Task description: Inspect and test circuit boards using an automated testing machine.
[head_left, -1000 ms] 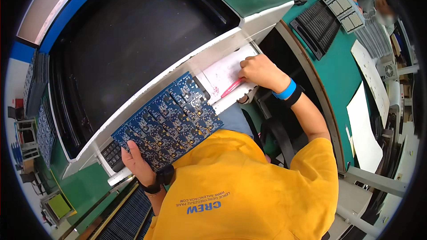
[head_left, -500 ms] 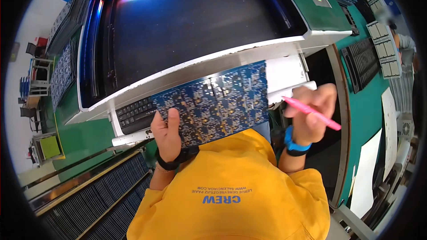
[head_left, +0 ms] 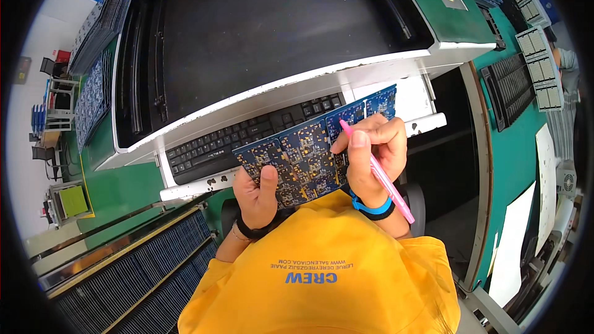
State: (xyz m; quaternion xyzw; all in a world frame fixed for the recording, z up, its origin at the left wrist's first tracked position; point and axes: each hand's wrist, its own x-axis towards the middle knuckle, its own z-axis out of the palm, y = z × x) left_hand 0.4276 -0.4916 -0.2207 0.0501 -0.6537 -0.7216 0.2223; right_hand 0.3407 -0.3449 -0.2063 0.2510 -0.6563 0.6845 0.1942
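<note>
Circuit board [head_left: 303,154] slants in front of your chest, its lower-left end grasped in your left hand [head_left: 257,201], thumb on the face. Your right hand [head_left: 375,158] grips a pink pen [head_left: 393,190] over the board's right part; whether the tip touches, I cannot tell. Beyond lies a black keyboard [head_left: 213,149].

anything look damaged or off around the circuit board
Yes, the white keyboard tray has dark, chipped-looking patches on its front edge, either side of the circuit board, suggesting worn paint. The board's parts are too small to judge.
</note>
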